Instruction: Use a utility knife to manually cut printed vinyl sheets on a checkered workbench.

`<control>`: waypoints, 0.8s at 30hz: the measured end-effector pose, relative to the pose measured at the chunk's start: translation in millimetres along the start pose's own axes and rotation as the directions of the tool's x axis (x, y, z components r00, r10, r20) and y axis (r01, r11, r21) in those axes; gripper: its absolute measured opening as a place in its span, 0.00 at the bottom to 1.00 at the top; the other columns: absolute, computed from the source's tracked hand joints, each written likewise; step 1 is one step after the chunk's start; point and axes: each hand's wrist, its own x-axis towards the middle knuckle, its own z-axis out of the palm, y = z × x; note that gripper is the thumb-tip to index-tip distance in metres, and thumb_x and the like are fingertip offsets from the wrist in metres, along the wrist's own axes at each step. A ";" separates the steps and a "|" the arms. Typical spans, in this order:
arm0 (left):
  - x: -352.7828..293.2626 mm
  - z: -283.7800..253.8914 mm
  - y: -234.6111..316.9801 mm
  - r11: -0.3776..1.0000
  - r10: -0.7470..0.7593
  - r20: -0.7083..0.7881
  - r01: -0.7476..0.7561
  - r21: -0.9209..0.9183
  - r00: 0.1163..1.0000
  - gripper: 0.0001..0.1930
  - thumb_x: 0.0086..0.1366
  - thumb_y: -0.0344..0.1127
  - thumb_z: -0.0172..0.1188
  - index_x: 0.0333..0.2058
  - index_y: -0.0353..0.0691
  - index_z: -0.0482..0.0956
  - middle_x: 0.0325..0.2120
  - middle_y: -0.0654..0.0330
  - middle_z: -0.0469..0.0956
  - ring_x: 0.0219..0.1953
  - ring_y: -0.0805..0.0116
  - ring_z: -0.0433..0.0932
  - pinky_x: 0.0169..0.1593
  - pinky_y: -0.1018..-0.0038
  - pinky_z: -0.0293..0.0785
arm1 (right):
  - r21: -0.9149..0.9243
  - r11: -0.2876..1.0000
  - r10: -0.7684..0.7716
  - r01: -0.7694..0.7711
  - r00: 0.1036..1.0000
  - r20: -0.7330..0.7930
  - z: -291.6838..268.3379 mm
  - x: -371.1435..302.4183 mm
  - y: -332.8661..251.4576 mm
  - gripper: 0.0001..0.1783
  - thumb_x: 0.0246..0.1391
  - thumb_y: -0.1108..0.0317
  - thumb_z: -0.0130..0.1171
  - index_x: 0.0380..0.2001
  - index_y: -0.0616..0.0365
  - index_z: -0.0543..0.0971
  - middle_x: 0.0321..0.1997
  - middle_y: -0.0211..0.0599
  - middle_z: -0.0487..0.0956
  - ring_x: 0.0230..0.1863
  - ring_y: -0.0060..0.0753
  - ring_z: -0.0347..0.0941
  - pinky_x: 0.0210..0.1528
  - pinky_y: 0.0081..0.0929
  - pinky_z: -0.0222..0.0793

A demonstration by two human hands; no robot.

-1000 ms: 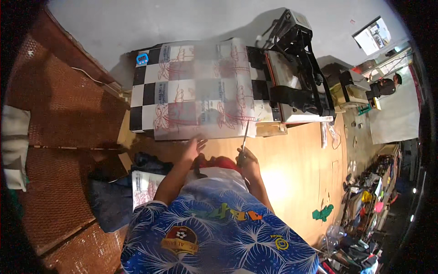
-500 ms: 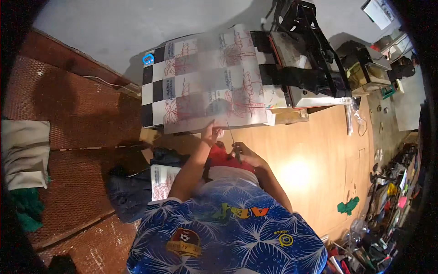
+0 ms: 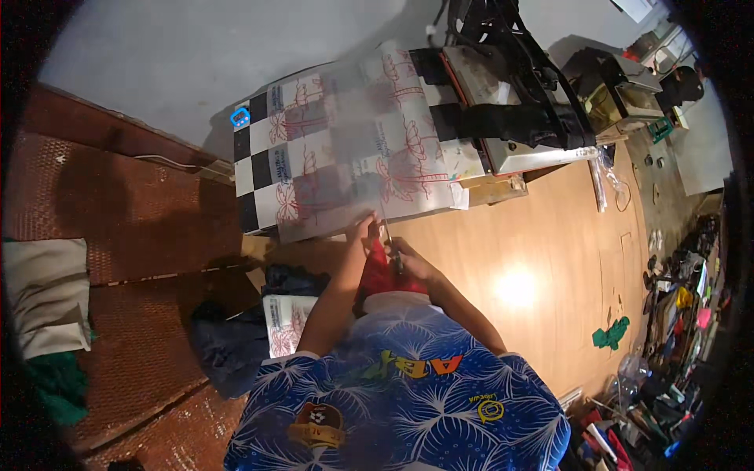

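Item: one translucent sheet (image 3: 353, 149), printed with red palm trees and dark lettering. Spread flat across a black-and-white checked table (image 3: 244, 177); near edge at 6 o'clock. Clock positions run from the sheet's middle, 12 toward the wall.

Left hand (image 3: 362, 228), bare: 6 o'clock, at the sheet's near edge. Fingers drawn together; at this size and softness, whether they pinch the edge cannot be told.

Right hand (image 3: 410, 261), bare: 5 o'clock, just beside the left. Fingers closed around a slim bladed tool (image 3: 387, 229), its blade pointing toward the near edge.

Timer-like device (image 3: 239, 118), small, blue: between 9 and 10 o'clock, at the table's end.

Machine (image 3: 528, 122), black with a metal bed: 3 o'clock, beside the sheet, straps or arms in black across it.

Printed pieces (image 3: 289, 323), white with red artwork: 7 o'clock, by the left forearm, next to dark blue cloth (image 3: 224, 345).

Pale cloth (image 3: 49, 294), wrinkled: 8 o'clock, over brown textured panels (image 3: 149, 302).

Green cloth (image 3: 611, 334), crumpled: 4 o'clock, on a pale wood-toned floor (image 3: 542, 243).

Grey wall (image 3: 259, 35): 12 o'clock, behind the table.
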 end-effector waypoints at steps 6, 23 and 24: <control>1.1 -3.8 -7.6 0.999 0.030 0.024 -0.030 -0.015 0.999 0.05 0.58 0.31 0.64 0.32 0.40 0.77 0.24 0.62 0.75 0.23 0.69 0.75 0.22 0.78 0.68 | 0.071 0.996 -0.048 0.050 0.998 -0.040 4.2 17.9 -1.1 0.26 0.58 0.56 0.54 0.56 0.56 0.65 0.49 0.35 0.71 0.48 0.28 0.67 0.46 0.26 0.65; -42.7 18.4 5.1 0.993 0.089 0.073 -0.083 -0.087 0.993 0.08 0.57 0.28 0.64 0.36 0.37 0.78 0.29 0.59 0.78 0.29 0.70 0.78 0.30 0.80 0.73 | -0.003 0.995 -0.094 0.095 0.981 -0.167 11.0 22.3 -4.7 0.24 0.59 0.58 0.56 0.54 0.58 0.69 0.44 0.33 0.74 0.45 0.26 0.68 0.47 0.26 0.65; -44.6 20.0 5.6 0.989 0.139 0.061 -0.135 -0.054 0.988 0.09 0.57 0.28 0.64 0.37 0.36 0.78 0.29 0.59 0.79 0.30 0.69 0.78 0.32 0.79 0.74 | -0.018 0.990 -0.143 0.142 0.975 -0.167 11.7 22.9 -2.8 0.28 0.56 0.53 0.58 0.54 0.57 0.68 0.41 0.31 0.72 0.37 0.23 0.69 0.37 0.23 0.66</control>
